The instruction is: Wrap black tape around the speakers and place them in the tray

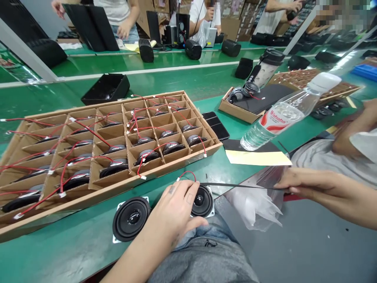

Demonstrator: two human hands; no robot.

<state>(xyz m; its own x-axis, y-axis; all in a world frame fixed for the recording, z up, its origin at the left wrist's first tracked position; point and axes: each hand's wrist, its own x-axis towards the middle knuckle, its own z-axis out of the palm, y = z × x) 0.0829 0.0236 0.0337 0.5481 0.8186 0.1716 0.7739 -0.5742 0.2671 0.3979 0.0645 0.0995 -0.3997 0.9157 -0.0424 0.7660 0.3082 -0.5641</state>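
Note:
My left hand (175,206) is over a round black speaker (203,200) at the table's front edge, its fingers at the far rim and its thumb on the near side. A thin black strip (235,185) runs from those fingertips to the right, stretched nearly straight. At its other end, my right hand (294,182) pinches the strip between thumb and fingers. To the left of my left hand lies a second speaker (131,218), cone up, with a pale square frame. A short red wire (188,172) shows behind my left fingers.
A divided cardboard tray (165,163) holds several wired speakers. Right of it are a phone (216,125), a tilted water bottle (275,118), yellow backing paper (259,157) and a small carton (238,112). A clear plastic bag (256,204) hangs by the edge. People work across the table.

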